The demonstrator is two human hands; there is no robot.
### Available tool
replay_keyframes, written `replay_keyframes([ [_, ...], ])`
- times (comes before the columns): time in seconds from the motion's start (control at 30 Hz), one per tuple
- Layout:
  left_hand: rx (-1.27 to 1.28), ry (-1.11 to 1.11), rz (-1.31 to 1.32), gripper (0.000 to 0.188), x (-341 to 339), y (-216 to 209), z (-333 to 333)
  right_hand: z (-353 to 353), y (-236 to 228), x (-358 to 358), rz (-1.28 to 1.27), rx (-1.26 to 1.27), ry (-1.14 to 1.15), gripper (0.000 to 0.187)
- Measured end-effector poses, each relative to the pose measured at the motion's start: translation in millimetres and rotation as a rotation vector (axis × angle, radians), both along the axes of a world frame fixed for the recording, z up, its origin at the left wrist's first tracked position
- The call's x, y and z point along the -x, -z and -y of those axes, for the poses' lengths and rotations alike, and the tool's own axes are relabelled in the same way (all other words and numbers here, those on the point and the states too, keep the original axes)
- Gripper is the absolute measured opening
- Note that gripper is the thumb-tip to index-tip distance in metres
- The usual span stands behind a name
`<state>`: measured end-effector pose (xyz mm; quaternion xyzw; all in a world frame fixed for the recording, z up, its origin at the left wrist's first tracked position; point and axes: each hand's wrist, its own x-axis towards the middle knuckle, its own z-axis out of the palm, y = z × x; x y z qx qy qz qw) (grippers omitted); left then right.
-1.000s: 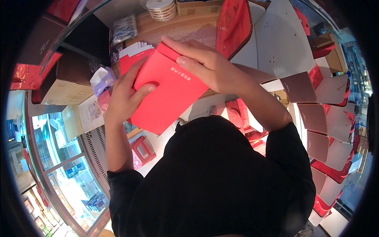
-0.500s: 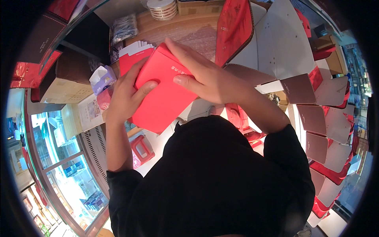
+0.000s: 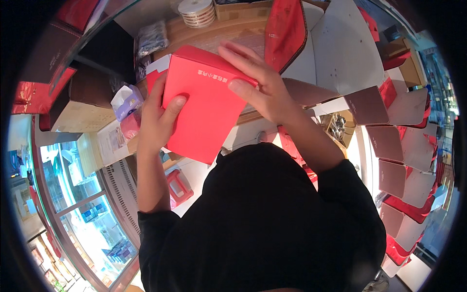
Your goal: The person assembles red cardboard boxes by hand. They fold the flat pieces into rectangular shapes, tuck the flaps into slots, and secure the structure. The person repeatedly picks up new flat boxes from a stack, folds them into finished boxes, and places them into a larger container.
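A red cardboard box (image 3: 206,112) with pale print near its upper edge is held up in front of me, slightly tilted. My left hand (image 3: 159,117) grips its left side, thumb lying across the broad face and the other fingers partly hidden behind. At the upper right corner is my right hand (image 3: 262,82). Its thumb rests on the face, while its fingers stretch along the box's top edge. Behind the box's left edge, red-and-white flat card pieces (image 3: 159,65) partly show on the wooden table (image 3: 189,36).
White ribbon spools (image 3: 197,12) and a clear plastic-wrapped bundle (image 3: 152,38) lie at the back. A purple tissue box (image 3: 126,102) stands left, near a brown carton (image 3: 80,104). Several open red-and-white boxes (image 3: 384,146) line the right side. A red stool (image 3: 180,187) is below, a glass showcase (image 3: 92,214) left.
The red box has turned clockwise and shifted slightly right, bringing more of its printed face into view. My right hand has moved right along the box's top, its fingers now more raised.
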<state>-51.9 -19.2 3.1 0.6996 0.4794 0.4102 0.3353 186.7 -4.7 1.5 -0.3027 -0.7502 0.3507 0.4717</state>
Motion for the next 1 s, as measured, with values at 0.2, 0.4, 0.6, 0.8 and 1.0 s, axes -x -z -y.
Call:
replay_keyframes([
  [0.2, -0.009, 0.064, -0.083, 0.056, -3.5, -10.6, -2.7, 2.8, 5.4, -2.6, 0.062, -0.021, -0.03, 0.047],
  [0.4, -0.145, 0.138, -0.349, 0.06, 0.5, -21.6, -2.9, 0.7, -1.6, -11.4, 0.079, 0.268, -0.204, 0.06],
  [0.6, -0.785, -0.222, -0.525, 0.056, -18.2, -56.5, -13.1, -17.4, 13.7, 0.4, -0.223, 0.229, 0.188, 0.076],
  [0.8, -0.463, -0.624, 0.535, 0.055, 0.4, 31.0, 10.6, 5.8, 44.2, 19.8, -0.988, 0.569, 0.324, 0.059],
  [1.0, 0.074, -0.488, 1.101, 0.053, -14.6, 54.9, 12.6, 43.5, 93.7, 34.5, -0.513, 0.508, 0.036, 0.07],
])
